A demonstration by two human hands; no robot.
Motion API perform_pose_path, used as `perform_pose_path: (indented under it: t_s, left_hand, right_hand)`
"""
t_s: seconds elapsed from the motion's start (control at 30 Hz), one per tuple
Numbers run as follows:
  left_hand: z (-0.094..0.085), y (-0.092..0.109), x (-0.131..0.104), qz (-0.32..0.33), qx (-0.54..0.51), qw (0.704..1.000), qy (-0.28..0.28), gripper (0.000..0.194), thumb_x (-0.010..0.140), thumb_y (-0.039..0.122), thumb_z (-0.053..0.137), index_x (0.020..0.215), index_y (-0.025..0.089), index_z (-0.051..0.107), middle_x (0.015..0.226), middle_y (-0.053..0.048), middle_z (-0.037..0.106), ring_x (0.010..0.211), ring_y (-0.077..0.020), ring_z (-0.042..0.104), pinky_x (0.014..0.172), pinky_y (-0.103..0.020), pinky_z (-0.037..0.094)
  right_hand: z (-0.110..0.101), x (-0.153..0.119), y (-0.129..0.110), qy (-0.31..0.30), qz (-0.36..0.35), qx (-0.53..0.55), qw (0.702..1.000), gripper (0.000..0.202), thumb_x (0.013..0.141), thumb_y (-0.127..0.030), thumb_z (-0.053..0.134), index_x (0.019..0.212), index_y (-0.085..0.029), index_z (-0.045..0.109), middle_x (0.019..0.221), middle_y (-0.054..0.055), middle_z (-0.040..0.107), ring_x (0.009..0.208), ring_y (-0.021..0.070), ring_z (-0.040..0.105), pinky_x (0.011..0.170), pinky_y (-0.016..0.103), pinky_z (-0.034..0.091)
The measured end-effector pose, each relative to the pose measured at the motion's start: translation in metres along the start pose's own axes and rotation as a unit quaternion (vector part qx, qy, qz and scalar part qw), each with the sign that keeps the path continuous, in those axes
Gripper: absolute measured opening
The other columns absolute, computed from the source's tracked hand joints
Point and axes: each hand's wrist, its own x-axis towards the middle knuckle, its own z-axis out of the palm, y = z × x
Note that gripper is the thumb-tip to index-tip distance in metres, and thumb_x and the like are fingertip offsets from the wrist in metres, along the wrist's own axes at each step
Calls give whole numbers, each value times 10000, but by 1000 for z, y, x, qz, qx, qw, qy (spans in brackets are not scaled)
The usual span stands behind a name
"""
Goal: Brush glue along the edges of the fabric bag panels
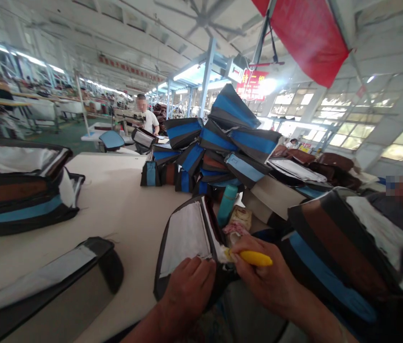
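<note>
A dark sewn cover piece with a pale lining panel lies on the table in front of me. My left hand is closed on its near edge, fingers curled over the fabric. My right hand grips a yellow-handled tool between thumb and fingers. The tool's front end meets a whitish patch at the cover's right edge, and its exact tip cannot be made out. Just beyond my right hand are a teal bottle, a pink-and-white cloth and a small wrapped packet.
A pile of blue, brown and black sewn pieces rises at the table's far side. More stacked pieces stand at left and right; another piece lies front left. One person works beyond the table; another is at right.
</note>
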Motion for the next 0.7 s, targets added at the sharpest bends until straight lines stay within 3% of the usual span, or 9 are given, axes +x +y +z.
perform_pose_path:
  t_s: [0.17,0.33,0.47,0.6,0.7]
  left_hand:
    - [3,5,-5,10,-17,1000,-21,156,915,94,500,1037,96,598,735,-38,581,676,-178,521,599,-339,384]
    - [5,9,-9,5,-40,999,-25,120,943,132,471,961,142,589,737,-22,562,657,-170,488,587,-340,358]
    - [4,11,-13,10,-55,998,-23,113,940,132,473,927,144,584,742,-17,554,639,-171,463,563,-348,331]
    - [0,12,-12,11,-63,997,-31,138,946,132,453,946,128,590,741,-20,552,634,-174,464,562,-347,337]
    - [-3,12,-12,8,-69,997,-28,139,946,131,456,971,124,592,762,-20,569,636,-173,471,563,-345,341]
  right_hand:
    - [-13,10,5,8,25,-19,999,105,929,-188,515,846,-220,571,768,-4,584,714,150,572,647,272,440]
    - [-4,16,9,-95,79,18,992,109,878,-193,528,777,-218,562,686,-19,564,634,149,533,594,265,421]
    - [1,17,16,-56,98,29,993,120,883,-228,524,778,-213,579,711,1,588,670,162,553,636,278,437]
    - [10,16,26,-95,93,15,991,122,842,-200,557,721,-220,561,698,-1,588,662,167,552,657,288,455]
    - [13,16,31,-73,92,6,993,127,869,-215,537,745,-221,564,727,15,603,716,187,569,734,327,470]
